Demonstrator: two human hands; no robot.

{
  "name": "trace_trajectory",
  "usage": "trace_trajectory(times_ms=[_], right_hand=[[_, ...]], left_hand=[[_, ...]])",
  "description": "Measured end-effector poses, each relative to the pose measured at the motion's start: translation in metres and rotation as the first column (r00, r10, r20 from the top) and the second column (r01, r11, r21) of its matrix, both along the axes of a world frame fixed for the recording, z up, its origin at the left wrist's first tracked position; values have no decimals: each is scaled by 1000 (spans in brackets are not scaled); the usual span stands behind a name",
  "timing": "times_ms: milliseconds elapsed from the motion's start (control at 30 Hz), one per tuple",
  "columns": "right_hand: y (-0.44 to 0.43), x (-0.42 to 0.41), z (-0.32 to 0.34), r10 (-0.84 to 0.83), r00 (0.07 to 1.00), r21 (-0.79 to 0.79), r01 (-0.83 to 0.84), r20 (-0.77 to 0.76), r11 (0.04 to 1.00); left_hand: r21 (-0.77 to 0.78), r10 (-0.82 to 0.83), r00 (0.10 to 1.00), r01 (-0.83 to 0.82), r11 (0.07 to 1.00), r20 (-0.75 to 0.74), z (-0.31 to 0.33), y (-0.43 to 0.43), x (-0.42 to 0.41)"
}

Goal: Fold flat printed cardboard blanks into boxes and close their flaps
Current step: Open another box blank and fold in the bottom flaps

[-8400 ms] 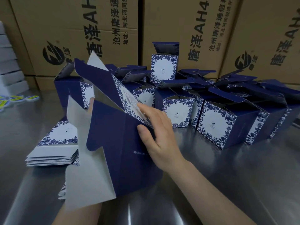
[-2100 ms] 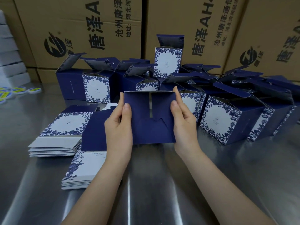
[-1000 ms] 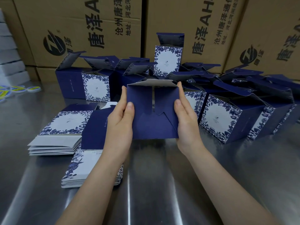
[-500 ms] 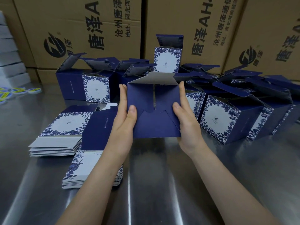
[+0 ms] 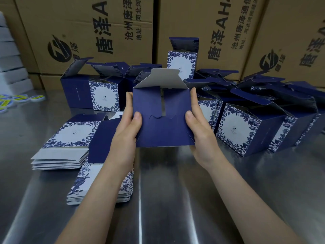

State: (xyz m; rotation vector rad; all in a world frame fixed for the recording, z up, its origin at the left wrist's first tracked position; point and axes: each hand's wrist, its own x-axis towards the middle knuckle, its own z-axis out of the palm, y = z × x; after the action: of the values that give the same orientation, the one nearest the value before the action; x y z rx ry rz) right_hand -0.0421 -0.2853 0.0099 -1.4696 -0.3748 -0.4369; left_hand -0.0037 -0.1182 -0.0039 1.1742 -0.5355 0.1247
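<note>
I hold a navy-blue cardboard box (image 5: pixel 161 127) above the steel table, its interlocked bottom flaps turned toward me. A grey-backed flap stands open at its far top edge. My left hand (image 5: pixel 127 131) grips the box's left side, thumb on the front face and fingers along the edge. My right hand (image 5: pixel 198 131) grips the right side the same way. Two stacks of flat printed blanks (image 5: pixel 59 148) (image 5: pixel 84 185) lie to the left, the nearer one partly under my left forearm.
Several folded blue floral boxes (image 5: pixel 241 127) with open lids crowd the far and right side of the steel table (image 5: pixel 175 199). One box (image 5: pixel 182 65) stands taller behind. Large brown shipping cartons (image 5: pixel 88 32) wall the back. Stickers (image 5: pixel 19 98) lie far left.
The flat blank has been formed into a box with its bottom locked. Over the last second both hands tipped it up and back, and the far top flap swung up into view.
</note>
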Motion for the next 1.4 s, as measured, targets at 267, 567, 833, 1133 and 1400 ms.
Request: trace_trajectory(times_ms=[267, 567, 833, 1133, 1400], right_hand=[[-2, 4, -2, -75, 997, -13, 76, 31, 997], [-3, 3, 2, -71, 994, -42, 75, 85, 996], [-2, 3, 4, -156, 978, -86, 169, 139, 982], [-2, 2, 3, -161, 973, -97, 178, 166, 979], [2, 0, 2, -238, 953, -153, 268, 190, 951]], left_hand=[[58, 24, 998, -27, 998, 51, -5, -3, 1], [34, 80, 985, -86, 996, 154, -3, -5, -2], [123, 124, 959, -160, 979, 256, 1, -5, -7], [102, 143, 972, -163, 981, 186, 4, -6, -12], [35, 231, 961, -239, 970, 151, 5, -8, -16]])
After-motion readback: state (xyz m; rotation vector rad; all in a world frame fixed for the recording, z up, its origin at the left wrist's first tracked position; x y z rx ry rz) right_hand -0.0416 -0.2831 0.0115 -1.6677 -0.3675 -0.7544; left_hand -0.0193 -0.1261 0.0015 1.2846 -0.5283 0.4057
